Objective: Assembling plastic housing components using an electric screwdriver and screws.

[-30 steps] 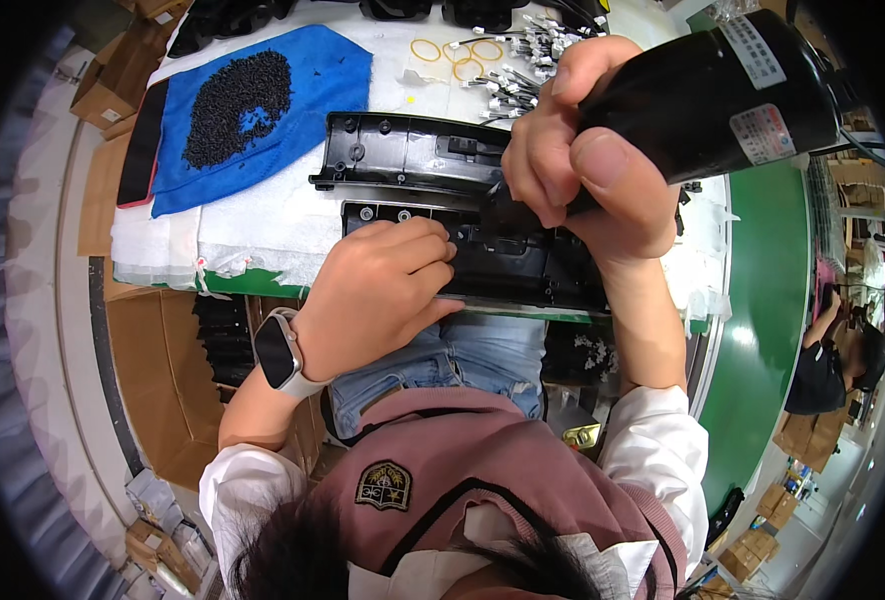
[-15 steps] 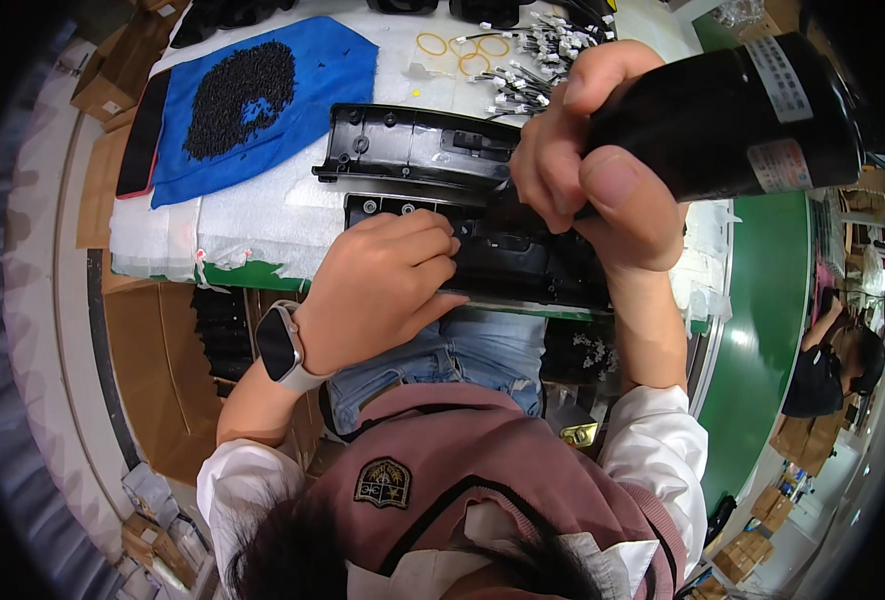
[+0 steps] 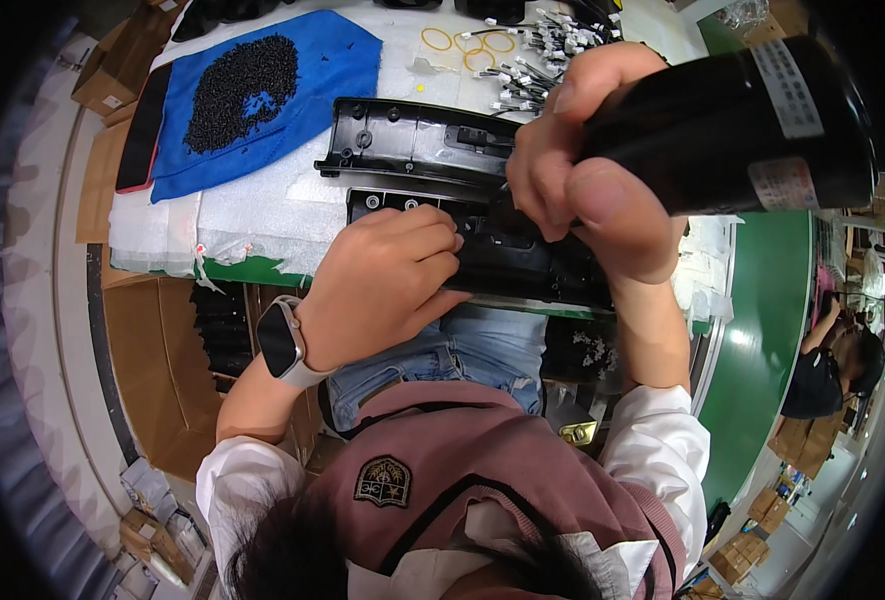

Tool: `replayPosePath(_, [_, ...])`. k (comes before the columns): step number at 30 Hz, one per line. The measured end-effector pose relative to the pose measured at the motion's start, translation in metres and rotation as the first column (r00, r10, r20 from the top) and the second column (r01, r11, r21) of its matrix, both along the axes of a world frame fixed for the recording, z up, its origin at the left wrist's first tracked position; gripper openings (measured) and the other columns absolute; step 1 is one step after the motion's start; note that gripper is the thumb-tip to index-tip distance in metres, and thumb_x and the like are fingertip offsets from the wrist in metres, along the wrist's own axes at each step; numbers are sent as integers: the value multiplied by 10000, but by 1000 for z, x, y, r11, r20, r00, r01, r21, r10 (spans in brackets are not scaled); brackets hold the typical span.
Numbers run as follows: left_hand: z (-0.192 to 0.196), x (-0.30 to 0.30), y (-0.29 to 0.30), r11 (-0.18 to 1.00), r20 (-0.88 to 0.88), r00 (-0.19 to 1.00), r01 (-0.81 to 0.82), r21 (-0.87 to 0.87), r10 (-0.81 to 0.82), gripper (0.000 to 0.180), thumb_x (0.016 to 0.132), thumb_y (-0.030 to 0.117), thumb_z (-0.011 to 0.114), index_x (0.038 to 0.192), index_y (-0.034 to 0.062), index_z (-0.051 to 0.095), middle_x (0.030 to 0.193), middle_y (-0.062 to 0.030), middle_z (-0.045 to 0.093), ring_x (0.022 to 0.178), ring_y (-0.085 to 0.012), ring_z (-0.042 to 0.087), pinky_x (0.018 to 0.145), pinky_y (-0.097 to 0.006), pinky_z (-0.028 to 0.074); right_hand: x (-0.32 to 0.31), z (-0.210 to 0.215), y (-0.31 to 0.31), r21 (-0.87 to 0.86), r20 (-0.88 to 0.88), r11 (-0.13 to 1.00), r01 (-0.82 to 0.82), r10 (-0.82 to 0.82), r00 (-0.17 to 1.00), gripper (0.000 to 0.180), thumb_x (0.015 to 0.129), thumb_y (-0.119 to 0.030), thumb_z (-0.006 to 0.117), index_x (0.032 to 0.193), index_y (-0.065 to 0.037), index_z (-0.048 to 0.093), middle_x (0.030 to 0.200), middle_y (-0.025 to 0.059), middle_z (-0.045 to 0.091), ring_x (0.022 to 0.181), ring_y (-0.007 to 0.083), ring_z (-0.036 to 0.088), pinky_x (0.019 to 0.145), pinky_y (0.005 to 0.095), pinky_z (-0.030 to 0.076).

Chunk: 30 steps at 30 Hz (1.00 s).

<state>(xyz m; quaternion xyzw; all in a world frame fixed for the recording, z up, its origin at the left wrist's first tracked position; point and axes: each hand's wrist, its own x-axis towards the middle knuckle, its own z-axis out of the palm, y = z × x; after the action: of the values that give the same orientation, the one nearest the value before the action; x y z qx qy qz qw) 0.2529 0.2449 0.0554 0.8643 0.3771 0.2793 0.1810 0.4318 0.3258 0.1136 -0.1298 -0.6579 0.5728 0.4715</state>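
My right hand (image 3: 623,225) is wrapped round a black electric screwdriver (image 3: 698,125), a thick cylinder with two pale labels. Its narrow end points down and left at the near black plastic shell (image 3: 533,268); the tip is hidden behind my fingers. On the left part of that shell lies my left hand (image 3: 388,275), fingers curled over it and thumb along its near edge. Just behind sits a second black plastic shell (image 3: 398,135), hollow side up, with round screw posts inside.
A heap of small black screws (image 3: 238,95) rests on a blue cloth (image 3: 348,60) at the left. Yellow rubber bands (image 3: 437,39) and a bundle of cables with white connectors (image 3: 548,50) lie at the back. A person (image 3: 833,360) is far right.
My right hand and the screwdriver have shifted slightly, with the screwdriver's rear end now a little lower and farther right. My left hand stays on the near shell.
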Motion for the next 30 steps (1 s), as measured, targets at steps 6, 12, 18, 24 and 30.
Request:
replayPosePath(6, [4, 0, -2, 999, -13, 1000, -16, 30, 16, 204, 664, 175, 736, 732, 24, 617, 900, -78, 627, 915, -242, 600, 741, -349, 496, -13, 2, -8, -72, 28, 997, 35, -33, 999, 354, 744, -118, 690, 942, -11, 416, 581, 20, 430, 432, 87, 416, 407, 240, 365])
replayPosePath(12, [4, 2, -2, 999, 1, 1000, -26, 33, 26, 205, 669, 180, 731, 727, 21, 615, 887, -79, 630, 892, -241, 602, 722, -346, 500, -14, -2, -1, 39, 98, 998, 58, -62, 993, 334, 733, -119, 710, 914, -8, 453, 605, 29, 480, 471, 85, 451, 442, 226, 387])
replayPosePath(18, [0, 5, -1, 997, -2, 1000, -24, 71, 25, 184, 676, 178, 713, 727, 30, 617, 875, -72, 623, 877, -236, 595, 709, -343, 499, -14, -3, 5, 178, 163, 981, 80, -109, 981, 310, 718, -121, 735, 881, -5, 498, 634, 40, 540, 518, 81, 492, 483, 209, 414])
replayPosePath(24, [-6, 15, -12, 953, -203, 973, -44, 299, 108, 68, 645, 132, 589, 685, 84, 563, 734, -35, 518, 778, -203, 553, 595, -290, 447, -5, 0, -8, -103, 54, 994, -36, 42, 998, 340, 731, -45, 704, 974, -9, 471, 599, 23, 503, 491, 99, 481, 456, 243, 403])
replayPosePath(30, [15, 0, -36, 974, -14, 991, -131, 184, 136, 101, 657, 49, 599, 751, 15, 590, 785, -80, 553, 744, -215, 587, 558, -300, 489, 87, 54, -17, 55, -85, 762, -645, 647, 758, 431, 737, -153, 826, 1059, -22, 573, 592, 79, 612, 456, 191, 594, 399, 298, 476])
